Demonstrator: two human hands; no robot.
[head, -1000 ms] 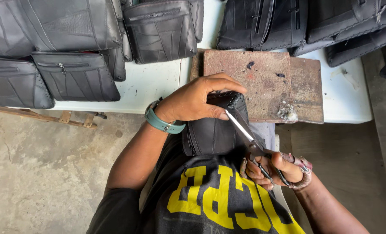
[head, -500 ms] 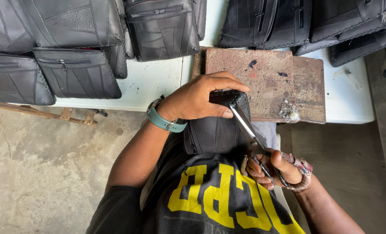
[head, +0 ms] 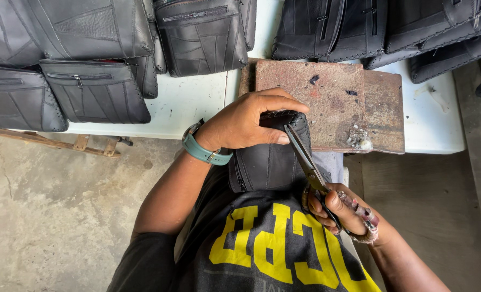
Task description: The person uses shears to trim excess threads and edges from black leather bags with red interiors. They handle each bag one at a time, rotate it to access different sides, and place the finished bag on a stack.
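Left hand [head: 246,121] clamped over one stitched black leather bag [head: 270,157] at frame centre; right hand [head: 343,213] gripping steel scissors [head: 305,159], blades on its edge. Rusty rectangular slab [head: 338,103] behind.

My white table [head: 197,103]: black bags [head: 94,89] in rows on top, brown block [head: 332,100] at near edge.
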